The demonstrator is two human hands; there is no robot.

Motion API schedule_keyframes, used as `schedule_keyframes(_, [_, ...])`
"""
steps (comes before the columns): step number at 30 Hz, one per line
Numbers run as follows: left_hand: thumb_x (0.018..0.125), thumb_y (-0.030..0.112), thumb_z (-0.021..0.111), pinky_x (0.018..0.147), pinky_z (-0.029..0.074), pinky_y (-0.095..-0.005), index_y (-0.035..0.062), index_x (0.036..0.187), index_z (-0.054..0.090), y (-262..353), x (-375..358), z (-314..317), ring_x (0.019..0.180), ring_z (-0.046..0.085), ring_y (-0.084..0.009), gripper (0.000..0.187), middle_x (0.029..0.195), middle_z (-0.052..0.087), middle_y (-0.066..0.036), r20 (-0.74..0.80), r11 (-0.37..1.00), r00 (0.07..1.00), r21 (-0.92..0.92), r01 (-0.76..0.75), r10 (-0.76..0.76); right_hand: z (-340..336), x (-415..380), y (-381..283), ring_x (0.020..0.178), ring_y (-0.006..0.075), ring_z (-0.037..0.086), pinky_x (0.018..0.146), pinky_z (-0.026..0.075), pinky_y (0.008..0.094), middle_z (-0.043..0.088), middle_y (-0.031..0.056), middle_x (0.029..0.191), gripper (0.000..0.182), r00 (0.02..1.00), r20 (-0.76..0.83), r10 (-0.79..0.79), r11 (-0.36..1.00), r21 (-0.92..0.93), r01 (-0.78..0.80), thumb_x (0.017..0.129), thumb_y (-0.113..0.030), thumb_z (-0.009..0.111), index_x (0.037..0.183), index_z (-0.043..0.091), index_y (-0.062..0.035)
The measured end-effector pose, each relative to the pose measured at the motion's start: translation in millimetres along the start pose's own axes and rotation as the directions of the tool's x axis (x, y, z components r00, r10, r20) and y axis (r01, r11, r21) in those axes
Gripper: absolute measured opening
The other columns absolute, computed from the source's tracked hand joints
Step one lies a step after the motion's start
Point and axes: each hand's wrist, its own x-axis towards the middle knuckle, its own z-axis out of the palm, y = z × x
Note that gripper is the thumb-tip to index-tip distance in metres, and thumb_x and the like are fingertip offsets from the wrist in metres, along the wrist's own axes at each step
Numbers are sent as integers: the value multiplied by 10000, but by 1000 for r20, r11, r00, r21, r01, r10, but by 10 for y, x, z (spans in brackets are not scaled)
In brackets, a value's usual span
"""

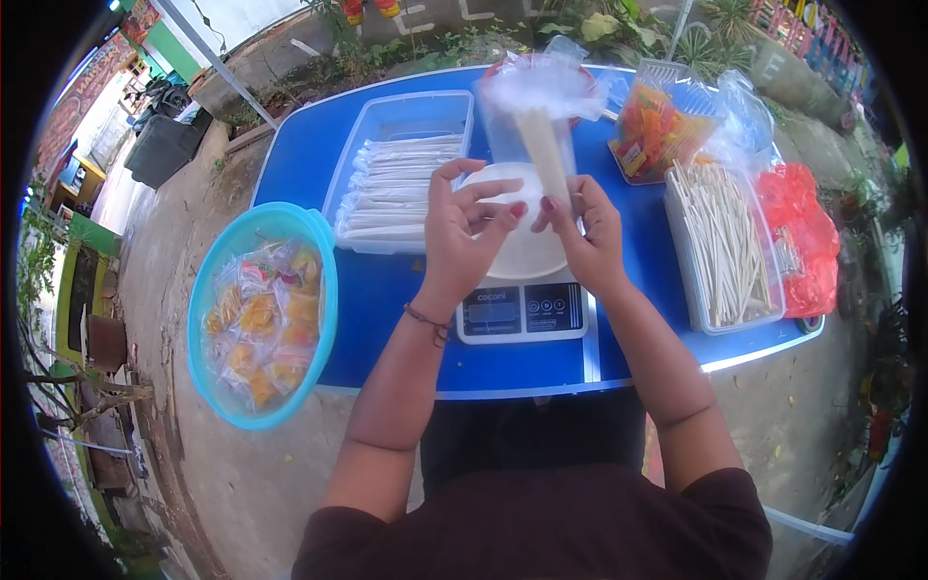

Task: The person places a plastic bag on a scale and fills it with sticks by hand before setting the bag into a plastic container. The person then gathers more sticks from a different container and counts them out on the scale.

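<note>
My right hand [587,232] grips the lower end of a narrow clear plastic bag [543,150] with pale, stick-like contents. The bag stands up tilted, and crumpled plastic flares near its top. My left hand [474,217] is beside it, thumb and fingers apart and curved, with nothing visible in them. Below both hands, a round white plate [527,253] rests on a kitchen scale [522,314], partly covered by the hands. To the left, a clear tray [350,145] holds several filled narrow bags in a row. A clear box [713,327] of loose thin pale sticks [720,242] is on the right.
A turquoise basin [327,290] with bagged orange-yellow snacks stands at the left. Behind the hands is a clear container [498,135]. A clear tub [657,179] of orange and red packets sits back right, near a red plastic bag [807,237]. Everything rests around a blue table [387,329].
</note>
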Motion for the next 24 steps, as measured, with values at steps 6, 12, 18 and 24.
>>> schedule_keyframes(6, [840,-73,632,747,553,-244,8,1112,581,-59,-34,-46,867,684,-157,288,1115,656,-133,179,989,984,146,-4,-22,-61,40,42,723,63,598,640,427,220,624,41,779,140,996,-69,-48,996,66,53,980,-124,543,1052,489,-16])
schedule_keyframes(12, [808,-96,636,719,538,-223,20,1118,653,-35,-20,-58,772,657,-109,331,1129,635,-92,227,970,974,240,-46,-10,-24,27,17,753,60,574,640,423,223,603,31,791,158,995,-83,-47,991,119,57,977,-140,541,1070,494,-22])
schedule_keyframes(18, [788,-63,670,693,534,-217,27,1136,640,38,-47,7,746,639,-106,361,1172,593,-99,189,984,982,177,-23,-11,-111,40,100,736,62,559,654,423,219,598,28,787,146,997,-77,-25,991,127,34,963,-136,562,1058,516,-35])
schedule_keyframes(24, [878,46,660,754,519,-239,-14,1127,604,-34,-15,3,806,649,-124,262,1065,631,-100,90,998,994,20,55,-57,-23,-29,16,694,71,548,648,414,220,603,24,745,121,996,82,39,998,35,-42,960,-107,541,1048,548,-23])
